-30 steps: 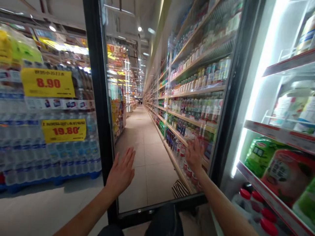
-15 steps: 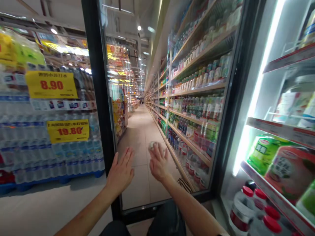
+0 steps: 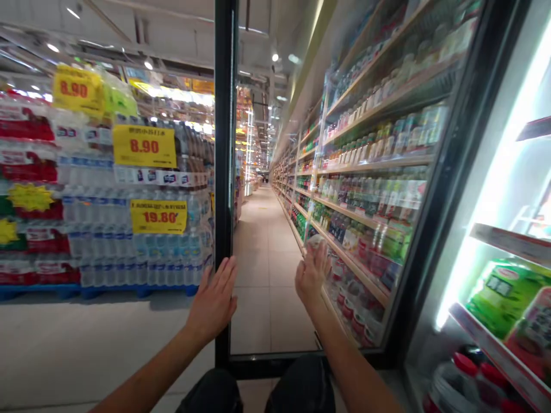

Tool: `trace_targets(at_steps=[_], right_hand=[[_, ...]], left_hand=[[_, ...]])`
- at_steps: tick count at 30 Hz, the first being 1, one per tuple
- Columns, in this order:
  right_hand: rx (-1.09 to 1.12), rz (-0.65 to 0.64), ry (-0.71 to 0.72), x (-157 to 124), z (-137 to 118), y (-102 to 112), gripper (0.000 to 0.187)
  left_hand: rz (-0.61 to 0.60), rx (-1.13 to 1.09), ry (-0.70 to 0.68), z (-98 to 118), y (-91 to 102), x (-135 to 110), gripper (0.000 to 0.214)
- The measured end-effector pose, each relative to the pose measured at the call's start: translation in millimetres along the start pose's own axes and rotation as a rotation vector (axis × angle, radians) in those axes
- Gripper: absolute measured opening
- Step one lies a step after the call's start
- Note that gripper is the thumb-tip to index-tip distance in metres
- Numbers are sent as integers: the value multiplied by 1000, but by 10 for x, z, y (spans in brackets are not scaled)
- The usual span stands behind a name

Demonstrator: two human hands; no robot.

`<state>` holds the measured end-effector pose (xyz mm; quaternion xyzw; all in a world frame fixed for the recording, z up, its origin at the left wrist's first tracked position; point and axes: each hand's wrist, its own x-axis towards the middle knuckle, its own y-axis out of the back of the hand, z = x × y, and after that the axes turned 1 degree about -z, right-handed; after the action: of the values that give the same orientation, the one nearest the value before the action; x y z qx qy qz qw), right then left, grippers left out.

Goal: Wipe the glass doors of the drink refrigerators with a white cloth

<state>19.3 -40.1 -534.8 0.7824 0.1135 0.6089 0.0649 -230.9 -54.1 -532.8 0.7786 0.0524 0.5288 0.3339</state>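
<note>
An open glass fridge door with a black frame (image 3: pixel 224 143) stands in front of me. My left hand (image 3: pixel 213 301) lies flat and open against the lower part of the frame's left upright, fingers stretched upward. My right hand (image 3: pixel 312 275) presses a small whitish cloth (image 3: pixel 315 241) against the glass pane (image 3: pixel 267 275), fingers curled over the wad. Through the glass I see the aisle floor and long shelves of bottled drinks (image 3: pixel 365 189). My dark-trousered knees (image 3: pixel 297 384) show at the bottom.
The lit fridge interior at the right holds green packs (image 3: pixel 501 292) on a shelf and red-capped bottles (image 3: pixel 465 367) below. Stacked packs of water bottles with yellow price signs (image 3: pixel 144 146) stand on pallets at the left. Tiled floor (image 3: pixel 86 344) lies between.
My right hand swept left across the glass with the cloth, then back a little to the right. The door frame now sits further right in view. My left hand stays on the frame.
</note>
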Motion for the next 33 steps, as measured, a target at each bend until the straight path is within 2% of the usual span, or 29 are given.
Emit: trace_targets(at_steps=[4,6,8,10,12,16,19,21,23,24,26,30,32,33], right_hand=[[106,-220,349,-340,-682,-210,50],[149,-299,477,-441,-842,-282,49],[160,-329,533,-458,-836,-293,47],[133,-307,506,-395,-685,-245,48],[78,-242,420,-276,-431,-159,50],[-34,-44,177,13,236,23,47],[-73,78,-71,187,713,124,47],[-77,140,-226,245,904,166,49],[-72,158,-273,241,930,185,50],[-66,147,-239,215,879,188,50],[-51,70,-83,137,685,185,50],[-10,-187,368,24,333,183,49],[-11,-224,503,45,384,205,47],[-26,-208,514,72,480,227,46]], left_hand=[[16,-2,16,-39,58,31,54],[19,-5,23,-58,80,72,54],[16,-6,26,-65,83,110,54],[3,1,20,-55,63,140,55],[-4,14,3,-29,28,170,56],[-9,14,-26,68,-37,265,55],[-13,-5,-35,154,-68,361,55],[-16,-14,-43,208,-93,420,55],[-17,-21,-47,260,-126,466,56],[-18,-26,-49,286,-145,485,56],[-20,-39,-59,340,-180,517,57],[-29,-61,-82,432,-231,577,57],[-34,-69,-83,452,-246,598,57],[-38,-71,-82,453,-252,604,58]])
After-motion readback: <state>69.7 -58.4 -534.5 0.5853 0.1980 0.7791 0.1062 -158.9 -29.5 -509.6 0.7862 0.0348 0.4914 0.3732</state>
